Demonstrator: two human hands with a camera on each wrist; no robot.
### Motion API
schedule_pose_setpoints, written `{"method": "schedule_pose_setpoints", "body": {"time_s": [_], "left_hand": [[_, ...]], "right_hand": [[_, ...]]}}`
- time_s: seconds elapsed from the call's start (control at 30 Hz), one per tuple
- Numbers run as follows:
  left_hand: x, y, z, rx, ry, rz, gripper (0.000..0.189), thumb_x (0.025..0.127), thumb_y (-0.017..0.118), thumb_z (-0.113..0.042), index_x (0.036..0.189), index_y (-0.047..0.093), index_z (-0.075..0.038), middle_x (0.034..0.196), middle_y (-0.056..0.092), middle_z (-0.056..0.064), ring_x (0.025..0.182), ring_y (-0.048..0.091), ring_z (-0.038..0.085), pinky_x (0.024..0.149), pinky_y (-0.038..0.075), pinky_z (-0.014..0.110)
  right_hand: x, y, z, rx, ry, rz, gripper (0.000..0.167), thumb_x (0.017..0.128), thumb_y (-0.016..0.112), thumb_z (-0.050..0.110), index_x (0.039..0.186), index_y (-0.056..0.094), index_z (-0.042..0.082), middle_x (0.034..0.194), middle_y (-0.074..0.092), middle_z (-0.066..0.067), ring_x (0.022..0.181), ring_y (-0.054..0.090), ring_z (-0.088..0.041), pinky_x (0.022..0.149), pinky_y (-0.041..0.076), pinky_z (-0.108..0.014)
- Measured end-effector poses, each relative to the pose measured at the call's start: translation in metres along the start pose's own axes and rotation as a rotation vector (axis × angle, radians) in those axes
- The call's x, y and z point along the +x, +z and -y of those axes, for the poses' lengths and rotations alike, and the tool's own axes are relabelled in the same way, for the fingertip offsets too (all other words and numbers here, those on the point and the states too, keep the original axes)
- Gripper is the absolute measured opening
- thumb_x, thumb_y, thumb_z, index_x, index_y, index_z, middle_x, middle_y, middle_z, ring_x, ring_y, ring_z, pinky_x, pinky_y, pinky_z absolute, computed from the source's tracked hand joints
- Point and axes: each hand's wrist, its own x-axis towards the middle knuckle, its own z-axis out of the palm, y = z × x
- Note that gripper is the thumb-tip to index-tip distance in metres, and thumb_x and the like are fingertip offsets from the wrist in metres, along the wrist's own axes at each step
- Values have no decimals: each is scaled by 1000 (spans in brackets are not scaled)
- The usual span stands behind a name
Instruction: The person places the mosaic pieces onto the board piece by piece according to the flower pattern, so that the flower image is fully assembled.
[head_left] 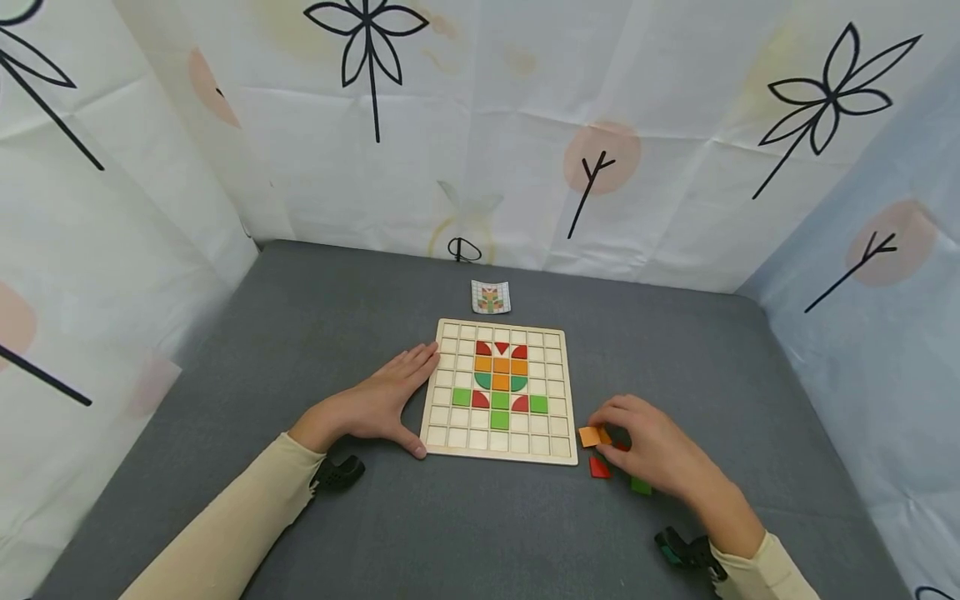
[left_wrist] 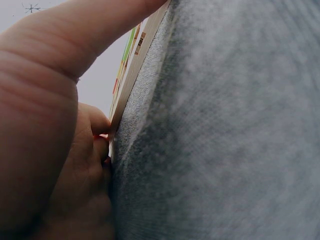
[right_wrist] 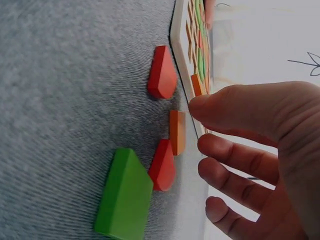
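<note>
A square wooden grid board [head_left: 498,446] lies on the table, with red, orange and green tiles set in a symmetrical pattern in its middle. My left hand [head_left: 378,404] rests at the board's left edge, fingers stretched along the side and thumb at the near corner. Just right of the board, my right hand [head_left: 648,442] pinches an orange square tile [head_left: 588,437] between thumb and forefinger. Below that hand are loose pieces: another orange tile [right_wrist: 177,132], a red tile [right_wrist: 163,72], a second red tile [right_wrist: 163,166] and a green square tile [right_wrist: 125,195].
A small card [head_left: 491,297] printed with a coloured tile pattern on a grid lies beyond the board's far edge. The grey table [head_left: 360,517] is bounded at the back and sides by white patterned cloth [head_left: 495,125]. Dark straps sit on both wrists.
</note>
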Motion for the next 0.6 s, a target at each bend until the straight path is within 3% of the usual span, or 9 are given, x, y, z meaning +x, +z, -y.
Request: {"method": "schedule_pose_setpoints", "body": {"time_s": [0.23,0.6], "left_hand": [[-1,1,-1,-7,1,5,147,74,95,-66,173,9,1,181,0,15,166,1,35,132,8,56],[0,0,0,14,0,-1,148,73,95,-67,173,9,0,182,-1,14,166,0,34,133,7,56]], "right_hand": [[4,0,4,18,-5,-37,27,88,93,13,110,80,20,113,69,10,101,65,-15,86,61,-42],[22,0,15,17,-98,-111,27,88,93,12,111,80,19,112,70,8,99,65,-17,81,61,-40]]}}
